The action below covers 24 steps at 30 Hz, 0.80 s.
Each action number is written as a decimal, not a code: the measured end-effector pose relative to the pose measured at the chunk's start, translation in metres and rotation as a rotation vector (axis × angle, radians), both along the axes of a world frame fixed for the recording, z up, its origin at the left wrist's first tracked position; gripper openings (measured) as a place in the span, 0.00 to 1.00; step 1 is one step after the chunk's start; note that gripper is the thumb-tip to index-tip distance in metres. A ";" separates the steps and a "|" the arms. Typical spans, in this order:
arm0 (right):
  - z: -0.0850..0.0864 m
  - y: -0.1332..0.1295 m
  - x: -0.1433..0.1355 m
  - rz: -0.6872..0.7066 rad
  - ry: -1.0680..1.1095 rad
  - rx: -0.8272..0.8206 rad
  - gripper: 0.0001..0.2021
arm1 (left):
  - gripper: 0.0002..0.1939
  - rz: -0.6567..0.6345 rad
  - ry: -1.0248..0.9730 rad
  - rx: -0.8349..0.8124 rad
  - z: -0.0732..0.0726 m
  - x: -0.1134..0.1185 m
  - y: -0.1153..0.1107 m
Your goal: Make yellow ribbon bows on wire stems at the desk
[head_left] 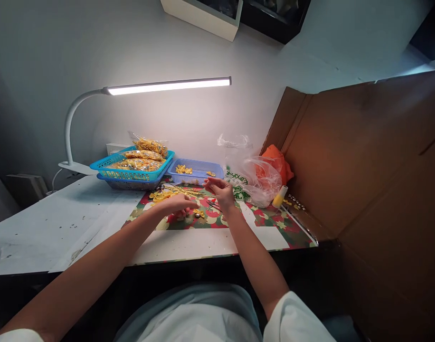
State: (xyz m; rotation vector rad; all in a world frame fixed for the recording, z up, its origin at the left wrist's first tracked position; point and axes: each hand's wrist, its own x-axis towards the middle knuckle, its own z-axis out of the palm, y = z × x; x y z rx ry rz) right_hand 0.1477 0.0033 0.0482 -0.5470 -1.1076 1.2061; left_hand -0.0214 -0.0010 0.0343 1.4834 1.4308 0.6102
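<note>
My left hand (180,204) is low over the patterned covering, palm down, its fingers curled; whatever they may hold is hidden. My right hand (221,191) is raised a little in front of the purple basket (198,178), thumb and fingertips pinched together. Anything in that pinch is too small to make out. A small gold-yellow ornament piece (199,214) lies just right of my left fingertips. Behind my left hand is a pile of yellow pieces (162,195), with thin gold sticks (184,190) beside it. Dark, thin tools (213,205) lie between my hands.
Stacked blue baskets (128,176) hold bagged gold pieces (139,164) at back left. A lit lamp (171,86) reaches overhead. Plastic bags (251,173), an orange bag (278,164) and a yellow bottle with a pale cap (279,196) stand right, beside a tall cardboard sheet (367,156).
</note>
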 end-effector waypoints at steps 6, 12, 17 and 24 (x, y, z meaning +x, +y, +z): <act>-0.002 -0.002 -0.006 0.038 -0.060 0.027 0.15 | 0.25 -0.009 -0.277 0.496 0.007 0.000 -0.005; -0.011 0.006 -0.003 -0.058 -0.141 0.058 0.18 | 0.19 -0.153 -0.631 0.259 0.002 0.015 -0.004; -0.026 0.007 0.000 -0.068 -0.347 0.083 0.15 | 0.09 0.093 -1.055 0.107 -0.003 0.011 0.010; -0.034 0.006 0.000 -0.048 -0.420 0.184 0.13 | 0.13 0.042 -0.667 0.259 -0.015 0.010 0.003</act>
